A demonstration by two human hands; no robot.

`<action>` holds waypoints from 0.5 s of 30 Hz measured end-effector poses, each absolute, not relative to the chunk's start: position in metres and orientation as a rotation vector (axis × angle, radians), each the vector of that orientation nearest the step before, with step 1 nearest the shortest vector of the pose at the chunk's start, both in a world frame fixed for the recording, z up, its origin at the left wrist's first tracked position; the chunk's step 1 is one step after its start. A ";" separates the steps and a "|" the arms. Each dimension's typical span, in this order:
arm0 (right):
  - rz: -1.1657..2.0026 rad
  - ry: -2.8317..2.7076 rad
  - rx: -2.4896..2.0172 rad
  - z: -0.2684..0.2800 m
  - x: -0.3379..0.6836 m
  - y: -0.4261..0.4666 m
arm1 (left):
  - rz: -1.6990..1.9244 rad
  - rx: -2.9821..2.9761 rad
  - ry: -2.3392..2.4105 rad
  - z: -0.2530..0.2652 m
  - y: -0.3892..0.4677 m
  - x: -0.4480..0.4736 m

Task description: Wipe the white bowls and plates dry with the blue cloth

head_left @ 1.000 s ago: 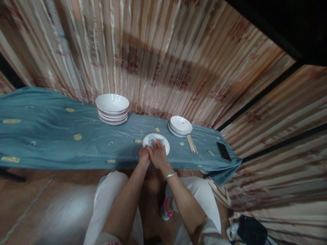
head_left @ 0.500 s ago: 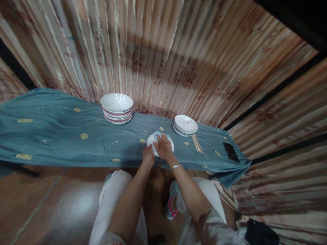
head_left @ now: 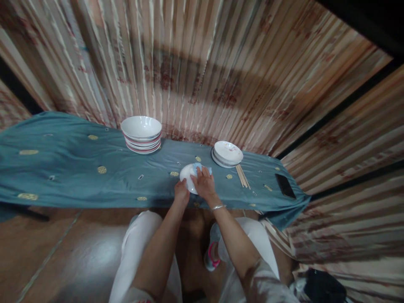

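A white plate (head_left: 187, 171) is in front of me near the table's front edge. My left hand (head_left: 182, 192) grips its near left rim, fingers closed. On the plate's right side, my right hand (head_left: 204, 183) presses a light blue cloth (head_left: 198, 166) against the surface, the cloth bunched under and beyond the fingers. A silver bracelet circles my right wrist. The plate's right part is hidden by my right hand and the cloth.
A stack of white bowls with red bands (head_left: 142, 128) stands at the back left. Farther right are stacked white plates (head_left: 228, 152), several wooden chopsticks (head_left: 243, 176) and a black phone (head_left: 285, 186). A teal patterned cloth (head_left: 72, 168) covers the table; a pleated curtain (head_left: 176, 71) hangs behind.
My right hand and the cloth have slid slightly to the right across the plate, baring more of its left side. My left hand keeps its grip on the rim.
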State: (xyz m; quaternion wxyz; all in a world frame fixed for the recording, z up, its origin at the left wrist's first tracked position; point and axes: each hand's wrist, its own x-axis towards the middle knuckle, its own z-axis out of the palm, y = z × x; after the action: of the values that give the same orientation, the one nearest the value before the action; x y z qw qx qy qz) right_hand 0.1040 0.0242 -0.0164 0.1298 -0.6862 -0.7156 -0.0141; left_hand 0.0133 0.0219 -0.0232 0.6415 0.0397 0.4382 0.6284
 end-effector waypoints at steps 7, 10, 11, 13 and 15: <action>-0.049 -2.045 -2.004 -0.021 0.111 0.011 | 1.426 0.079 0.968 -0.019 0.019 0.012; -0.038 -2.023 -2.009 -0.023 0.112 0.004 | 1.422 0.080 0.953 -0.019 0.019 0.012; -0.035 -2.013 -2.012 -0.024 0.112 0.002 | 1.422 0.081 0.948 -0.019 0.019 0.012; -0.041 -1.998 -2.011 -0.025 0.111 -0.003 | 1.423 0.084 0.938 -0.019 0.019 0.012; -0.054 -1.995 -2.003 -0.026 0.110 -0.008 | 1.425 0.088 0.928 -0.019 0.019 0.012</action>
State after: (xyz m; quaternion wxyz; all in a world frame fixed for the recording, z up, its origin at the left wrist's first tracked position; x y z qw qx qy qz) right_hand 0.1098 -0.0083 -0.0261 0.1564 -0.6998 -0.6967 -0.0190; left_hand 0.0119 0.0189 -0.0188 0.6590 0.0388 0.4101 0.6294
